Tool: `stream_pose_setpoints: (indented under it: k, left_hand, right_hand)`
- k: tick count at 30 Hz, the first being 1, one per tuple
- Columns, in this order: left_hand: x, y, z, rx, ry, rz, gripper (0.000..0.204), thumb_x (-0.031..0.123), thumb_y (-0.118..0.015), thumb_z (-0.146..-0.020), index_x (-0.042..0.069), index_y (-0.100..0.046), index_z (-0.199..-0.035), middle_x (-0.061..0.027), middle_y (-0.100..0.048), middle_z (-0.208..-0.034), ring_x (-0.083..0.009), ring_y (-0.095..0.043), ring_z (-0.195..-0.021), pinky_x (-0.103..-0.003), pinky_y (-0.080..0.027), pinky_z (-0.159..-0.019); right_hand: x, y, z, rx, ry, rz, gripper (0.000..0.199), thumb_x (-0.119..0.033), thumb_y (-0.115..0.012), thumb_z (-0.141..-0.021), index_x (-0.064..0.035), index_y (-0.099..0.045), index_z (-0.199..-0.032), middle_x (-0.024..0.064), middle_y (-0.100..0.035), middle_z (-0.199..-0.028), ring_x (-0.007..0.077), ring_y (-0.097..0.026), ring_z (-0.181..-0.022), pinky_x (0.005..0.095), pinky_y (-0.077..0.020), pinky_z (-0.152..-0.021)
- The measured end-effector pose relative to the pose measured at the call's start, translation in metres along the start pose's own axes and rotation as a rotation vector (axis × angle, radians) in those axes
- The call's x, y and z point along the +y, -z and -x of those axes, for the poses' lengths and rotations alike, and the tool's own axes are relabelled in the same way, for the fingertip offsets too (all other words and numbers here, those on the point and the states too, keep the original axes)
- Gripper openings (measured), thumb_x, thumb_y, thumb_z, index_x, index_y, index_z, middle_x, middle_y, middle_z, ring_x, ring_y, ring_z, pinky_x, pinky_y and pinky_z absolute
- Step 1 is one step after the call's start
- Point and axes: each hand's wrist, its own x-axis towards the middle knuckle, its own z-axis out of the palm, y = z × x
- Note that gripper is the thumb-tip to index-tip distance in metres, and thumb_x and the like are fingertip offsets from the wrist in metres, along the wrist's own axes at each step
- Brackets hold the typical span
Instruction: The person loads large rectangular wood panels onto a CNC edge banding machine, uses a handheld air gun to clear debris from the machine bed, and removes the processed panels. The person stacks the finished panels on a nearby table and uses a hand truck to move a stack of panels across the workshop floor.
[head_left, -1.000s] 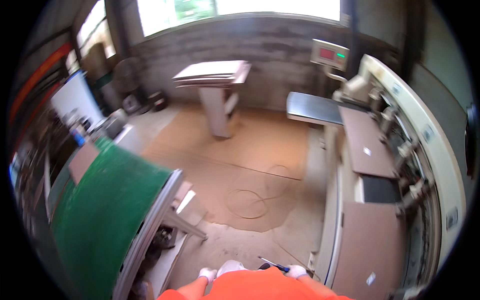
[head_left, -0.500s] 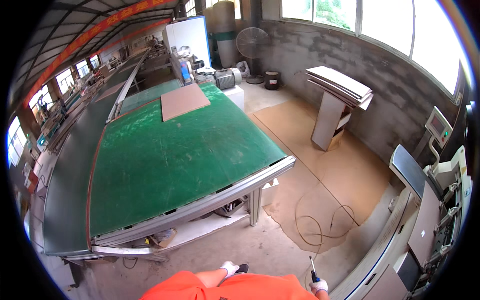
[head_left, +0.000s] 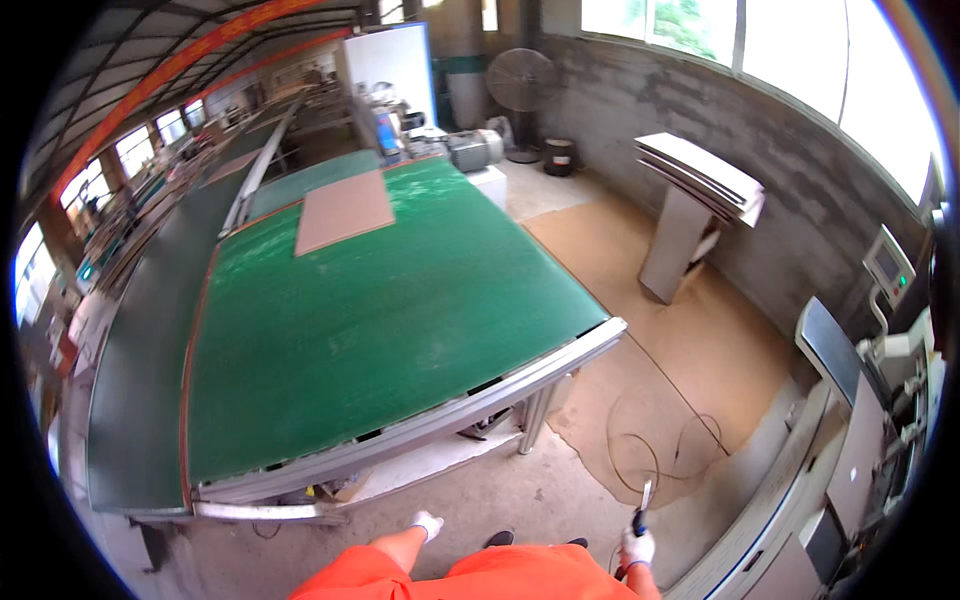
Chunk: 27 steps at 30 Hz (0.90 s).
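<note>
My right hand (head_left: 637, 547), in a white glove, is closed around an air blow gun (head_left: 639, 521) with a dark blue handle and a thin metal nozzle pointing up and away. My left hand (head_left: 428, 525), also gloved in white, hangs before the near edge of a green conveyor belt (head_left: 400, 320). Its fingers look loosely apart and nothing shows in them, though they are slightly blurred. Toward the far end of the belt lies a flat brown panel (head_left: 346, 212), out of reach of both hands.
A thin hose (head_left: 655, 465) loops over brown sheeting (head_left: 690, 370) on the floor. Stacked boards (head_left: 700, 168) rest on an upright stand near the wall. At right stands a machine with a control screen (head_left: 889, 264). Behind the belt are a motor (head_left: 468, 150) and a fan (head_left: 521, 80).
The brown panel has shifted nearer along the belt. My left hand has swung left and forward, and my right hand has risen with the air blow gun. The view has turned slightly left.
</note>
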Motion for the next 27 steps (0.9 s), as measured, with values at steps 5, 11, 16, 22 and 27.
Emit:
stream_pose_setpoints:
  k: [5, 11, 16, 22, 27]
  left_hand:
    - [0.034, -0.045, -0.018, -0.154, 0.056, -0.037, 0.04, 0.035, -0.064, -0.093, -0.001, -0.072, -0.109, -0.0202, -0.076, -0.107, -0.0367, -0.072, -0.099, -0.046, -0.056, -0.087]
    - [0.152, -0.113, -0.03, -0.302, -0.187, 0.245, 0.024, 0.017, -0.065, -0.092, -0.006, -0.068, -0.09, -0.0199, -0.073, -0.083, -0.0309, -0.069, -0.069, -0.045, -0.056, -0.064]
    - [0.301, -0.178, -0.045, -0.394, -0.273, 0.179, 0.019, 0.015, -0.066, -0.091, -0.002, -0.064, -0.082, -0.0144, -0.067, -0.071, -0.0263, -0.063, -0.057, -0.044, -0.05, -0.051]
    - [0.486, -0.254, -0.007, -0.5, -0.285, 0.063, 0.021, 0.014, -0.069, -0.093, -0.001, -0.059, -0.104, -0.0136, -0.067, -0.081, -0.0251, -0.064, -0.059, -0.04, -0.05, -0.048]
    - [0.622, -0.336, 0.032, -0.622, -0.492, -0.267, 0.027, 0.02, -0.071, -0.091, -0.002, -0.063, -0.105, -0.0118, -0.068, -0.079, -0.0227, -0.064, -0.06, -0.038, -0.051, -0.049]
  right_hand:
    - [-0.059, 0.107, -0.041, 0.322, 0.03, -0.46, 0.027, -0.034, -0.068, -0.094, -0.0103, -0.06, -0.084, -0.0004, -0.052, -0.059, 0.0145, -0.05, -0.046, 0.0359, -0.041, -0.043]
    - [-0.027, 0.243, -0.105, 0.732, -0.122, -0.61, 0.03, -0.038, -0.071, -0.096, -0.0113, -0.061, -0.085, -0.0007, -0.055, -0.059, 0.0144, -0.052, -0.045, 0.0358, -0.0407, -0.042]
    - [-0.002, 0.368, -0.064, 0.915, -0.295, -0.94, 0.037, -0.04, -0.07, -0.096, -0.0088, -0.058, -0.08, 0.0012, -0.054, -0.054, 0.0164, -0.051, -0.039, 0.0359, -0.0397, -0.038]
    - [0.099, 0.421, -0.05, 1.157, -0.266, -1.277, 0.024, -0.027, -0.067, -0.098, -0.012, -0.058, -0.082, -0.0007, -0.054, -0.064, 0.0145, -0.052, -0.044, 0.0341, -0.0414, -0.04]
    - [0.084, 0.414, 0.004, 0.844, -0.301, -1.203, 0.022, -0.027, -0.072, -0.094, -0.0098, -0.064, -0.083, 0.0014, -0.059, -0.063, 0.0139, -0.056, -0.048, 0.0341, -0.045, -0.042]
